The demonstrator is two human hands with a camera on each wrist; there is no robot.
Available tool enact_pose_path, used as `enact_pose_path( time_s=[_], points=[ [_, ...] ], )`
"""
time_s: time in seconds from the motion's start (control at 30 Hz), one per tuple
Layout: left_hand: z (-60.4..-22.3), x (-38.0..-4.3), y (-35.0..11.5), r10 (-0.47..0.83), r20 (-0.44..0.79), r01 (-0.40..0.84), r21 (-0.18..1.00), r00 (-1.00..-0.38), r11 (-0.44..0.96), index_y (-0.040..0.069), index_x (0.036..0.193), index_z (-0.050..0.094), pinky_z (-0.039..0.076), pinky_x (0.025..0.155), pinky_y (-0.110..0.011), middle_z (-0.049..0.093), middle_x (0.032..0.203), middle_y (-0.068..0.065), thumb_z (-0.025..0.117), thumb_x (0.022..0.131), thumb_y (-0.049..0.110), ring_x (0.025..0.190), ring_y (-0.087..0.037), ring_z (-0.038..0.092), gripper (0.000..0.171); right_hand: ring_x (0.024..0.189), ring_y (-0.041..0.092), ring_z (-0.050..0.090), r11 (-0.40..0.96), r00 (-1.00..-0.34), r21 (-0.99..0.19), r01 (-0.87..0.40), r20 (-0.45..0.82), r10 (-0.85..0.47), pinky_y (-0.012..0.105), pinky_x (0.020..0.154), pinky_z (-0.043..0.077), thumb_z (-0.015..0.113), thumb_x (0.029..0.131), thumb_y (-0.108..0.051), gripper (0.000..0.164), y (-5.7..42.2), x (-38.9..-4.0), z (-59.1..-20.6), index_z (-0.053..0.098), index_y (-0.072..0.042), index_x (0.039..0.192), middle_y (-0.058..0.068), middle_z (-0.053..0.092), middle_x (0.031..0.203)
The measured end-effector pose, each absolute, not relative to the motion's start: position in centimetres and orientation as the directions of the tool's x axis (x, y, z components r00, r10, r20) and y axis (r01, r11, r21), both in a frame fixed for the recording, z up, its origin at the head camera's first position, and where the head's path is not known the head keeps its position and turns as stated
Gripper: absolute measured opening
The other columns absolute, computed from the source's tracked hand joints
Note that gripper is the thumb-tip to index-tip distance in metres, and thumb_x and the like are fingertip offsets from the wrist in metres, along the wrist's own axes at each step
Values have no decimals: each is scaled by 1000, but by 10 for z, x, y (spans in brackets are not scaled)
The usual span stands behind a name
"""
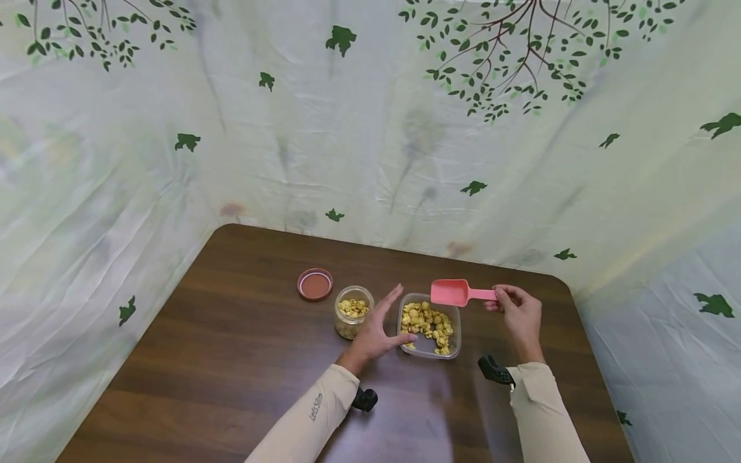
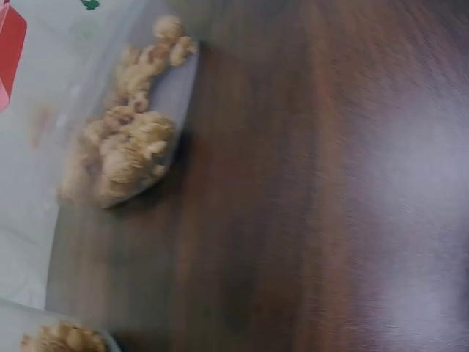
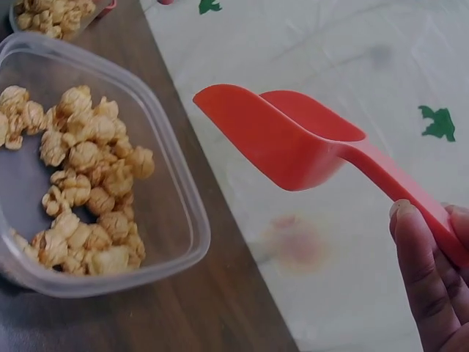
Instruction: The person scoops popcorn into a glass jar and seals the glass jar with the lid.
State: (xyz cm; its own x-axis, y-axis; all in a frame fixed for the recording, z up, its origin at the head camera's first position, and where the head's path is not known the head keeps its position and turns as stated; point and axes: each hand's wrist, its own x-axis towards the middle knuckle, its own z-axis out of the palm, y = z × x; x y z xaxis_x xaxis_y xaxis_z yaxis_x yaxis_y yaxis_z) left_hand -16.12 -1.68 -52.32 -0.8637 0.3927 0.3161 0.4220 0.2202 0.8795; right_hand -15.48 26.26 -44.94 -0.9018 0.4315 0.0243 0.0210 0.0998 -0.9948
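Note:
In the head view my right hand (image 1: 521,319) pinches the handle of a pink-red scoop (image 1: 449,292) between thumb and fingers. The scoop is held over the far right part of a clear plastic container (image 1: 460,334) of popcorn (image 1: 427,319). Its bowl (image 3: 271,143) looks empty in the right wrist view. My left hand (image 1: 373,334) is spread between a clear jar (image 1: 346,328) and the container, fingers straight, with the thumb over the container's left edge. Popcorn (image 1: 353,307) fills the jar, which stands without a lid. The left wrist view shows no part of that hand.
A round reddish lid (image 1: 315,285) lies on the brown wooden table (image 1: 255,360), behind and left of the jar. Cloth walls (image 1: 370,128) printed with leaves enclose the table's back and sides. Each wrist wears a black strapped device (image 1: 496,371).

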Motion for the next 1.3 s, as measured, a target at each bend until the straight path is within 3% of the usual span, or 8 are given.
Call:
enact_pose_path(
  time_s=[0.13,0.3,0.5,0.73,1.1,1.3],
  points=[
    [-531,-158,-15,396,258,378,888,-881,261,17,152,30,24,114,-48,25,158,2,83,75,32,143,-22,26,95,58,8,65,122,-898,-992,42,16,439,22,60,56,60,94,-4,25,266,-154,-454,61,15,108,-3,65,73],
    [-543,-157,-12,394,224,353,889,-891,292,15,152,31,25,113,-51,23,159,0,83,75,33,143,-25,25,95,60,8,65,185,-901,-979,82,6,435,21,62,56,60,94,-7,25,268,-150,-460,62,12,110,-1,65,75],
    [-556,-157,-9,388,208,335,894,-898,298,10,151,31,25,112,-54,23,158,-10,83,74,34,142,-30,26,96,61,8,65,274,-908,-958,85,39,416,20,63,56,60,94,-8,25,267,-146,-463,64,11,111,15,67,86],
    [-565,-156,-8,385,161,294,901,-909,317,8,152,27,24,115,-44,26,157,-12,85,73,33,143,-26,26,101,60,5,64,346,-915,-938,33,111,387,26,64,57,61,94,-7,22,265,-148,-469,65,10,106,27,66,91],
    [-575,-154,-8,391,82,216,925,-917,312,12,154,25,28,112,-46,46,145,-14,85,72,37,136,-28,38,104,56,3,61,457,-921,-889,-35,206,331,15,55,53,62,92,-2,16,262,-152,-477,67,11,101,27,67,81],
    [-582,-153,-6,388,86,221,922,-918,319,12,154,25,27,113,-45,47,145,-12,85,72,36,136,-26,38,104,56,6,62,523,-916,-848,-87,275,293,14,53,51,62,92,-1,12,260,-151,-479,67,9,97,23,67,77]
  ],
)
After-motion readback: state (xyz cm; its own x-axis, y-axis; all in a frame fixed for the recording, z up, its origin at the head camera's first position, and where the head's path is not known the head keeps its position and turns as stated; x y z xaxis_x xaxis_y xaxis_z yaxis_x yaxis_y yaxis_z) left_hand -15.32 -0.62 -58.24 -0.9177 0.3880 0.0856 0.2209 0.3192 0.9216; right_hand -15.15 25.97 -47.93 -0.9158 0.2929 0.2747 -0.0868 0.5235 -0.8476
